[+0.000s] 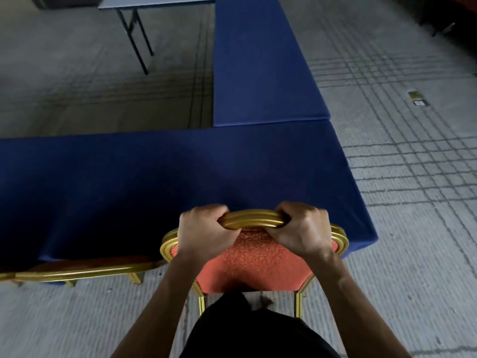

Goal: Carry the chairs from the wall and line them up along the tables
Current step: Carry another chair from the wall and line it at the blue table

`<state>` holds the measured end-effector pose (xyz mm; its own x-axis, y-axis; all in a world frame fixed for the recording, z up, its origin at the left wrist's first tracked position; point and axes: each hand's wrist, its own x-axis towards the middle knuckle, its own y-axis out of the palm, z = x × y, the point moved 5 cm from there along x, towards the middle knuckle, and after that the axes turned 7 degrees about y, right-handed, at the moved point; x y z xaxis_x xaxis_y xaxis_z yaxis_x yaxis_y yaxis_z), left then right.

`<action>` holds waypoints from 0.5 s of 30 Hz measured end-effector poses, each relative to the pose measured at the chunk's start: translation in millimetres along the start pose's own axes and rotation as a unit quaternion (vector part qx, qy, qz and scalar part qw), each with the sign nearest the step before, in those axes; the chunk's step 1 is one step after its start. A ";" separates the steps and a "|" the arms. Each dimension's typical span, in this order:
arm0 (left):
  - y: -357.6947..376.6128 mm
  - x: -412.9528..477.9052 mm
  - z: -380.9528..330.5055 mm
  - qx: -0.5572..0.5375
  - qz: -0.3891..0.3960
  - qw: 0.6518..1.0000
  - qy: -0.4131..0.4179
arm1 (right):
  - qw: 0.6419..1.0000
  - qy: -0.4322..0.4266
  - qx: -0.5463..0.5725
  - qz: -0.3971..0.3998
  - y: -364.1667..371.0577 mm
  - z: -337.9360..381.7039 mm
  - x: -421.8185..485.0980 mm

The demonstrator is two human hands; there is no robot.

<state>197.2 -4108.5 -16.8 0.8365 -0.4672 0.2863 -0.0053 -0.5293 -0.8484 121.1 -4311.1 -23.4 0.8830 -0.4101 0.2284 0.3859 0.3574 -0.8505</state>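
Gold rail of a second chair [85, 273] runs along the near edge of the blue surface [129, 182]. Right of it, the left grip [204, 231] and right grip [302, 228] both clench the top rail of the red chair [253, 259], which stands at that same edge.

Light was dim and flat. The blue table [103, 182] sank into shadow at lower left; the floor [413, 202] was motion-blurred, lines bowing toward the edges.
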 end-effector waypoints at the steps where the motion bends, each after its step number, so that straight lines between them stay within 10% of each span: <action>1: 3.6 8.2 4.2 0.000 -0.003 1.000 -0.002 | 1.000 -0.012 0.001 -0.002 4.6 -0.6 11.1; 15: 31.0 59.8 28.5 -0.009 -0.015 1.000 0.015 | 0.999 -0.028 0.015 0.020 30.0 -9.4 66.3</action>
<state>262.6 -4132.6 -38.7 0.8196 -0.4720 0.3247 0.0096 -0.5554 -0.8315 188.6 -4335.4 -38.2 0.9108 -0.3484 0.2213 0.3574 0.3978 -0.8450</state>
